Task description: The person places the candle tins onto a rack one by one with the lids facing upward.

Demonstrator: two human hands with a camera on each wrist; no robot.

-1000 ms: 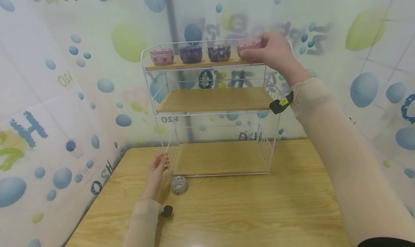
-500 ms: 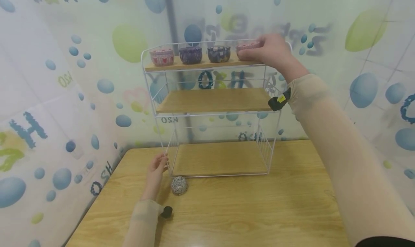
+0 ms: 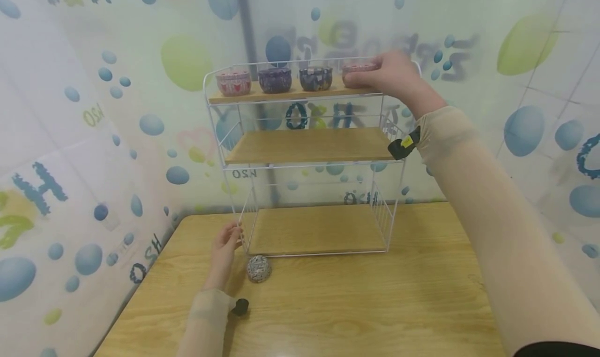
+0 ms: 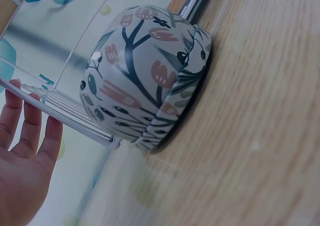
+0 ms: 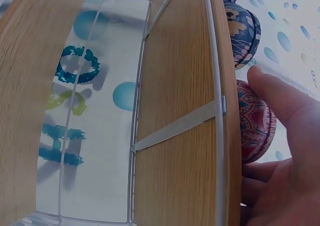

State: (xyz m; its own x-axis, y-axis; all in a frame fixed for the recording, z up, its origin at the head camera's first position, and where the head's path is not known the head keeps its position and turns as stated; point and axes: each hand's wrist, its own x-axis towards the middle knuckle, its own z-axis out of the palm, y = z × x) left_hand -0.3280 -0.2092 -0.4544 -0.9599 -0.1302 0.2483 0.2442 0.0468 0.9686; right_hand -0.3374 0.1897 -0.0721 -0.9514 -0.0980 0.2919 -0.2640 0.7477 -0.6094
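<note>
In the head view my right hand (image 3: pixel 396 78) grips a pink patterned round tin (image 3: pixel 352 77) at the right end of the rack's wooden top shelf. The right wrist view shows the thumb on one side of this red-and-pink tin (image 5: pixel 254 121) and fingers on the other. Three more tins share that shelf: a dark floral one (image 3: pixel 316 79), a purple one (image 3: pixel 275 80) and a pink one with hearts (image 3: pixel 234 82). My left hand (image 3: pixel 226 247) touches the white wire side of the rack, its extended fingers (image 4: pixel 32 121) against the wire. Close by, a floral tin (image 4: pixel 142 70) sits dome-up on the table.
The white wire rack (image 3: pixel 309 164) has three wooden shelves, including a middle shelf (image 3: pixel 311 144) and a bottom shelf (image 3: pixel 319 229). It stands toward the back of the wooden table (image 3: pixel 375 305). A curtain (image 3: pixel 140 101) printed with blue bubbles hangs behind and beside it.
The right hand and its pink tin have tilted and settled slightly lower on the top shelf since a second ago. The left hand keeps its place at the rack.
</note>
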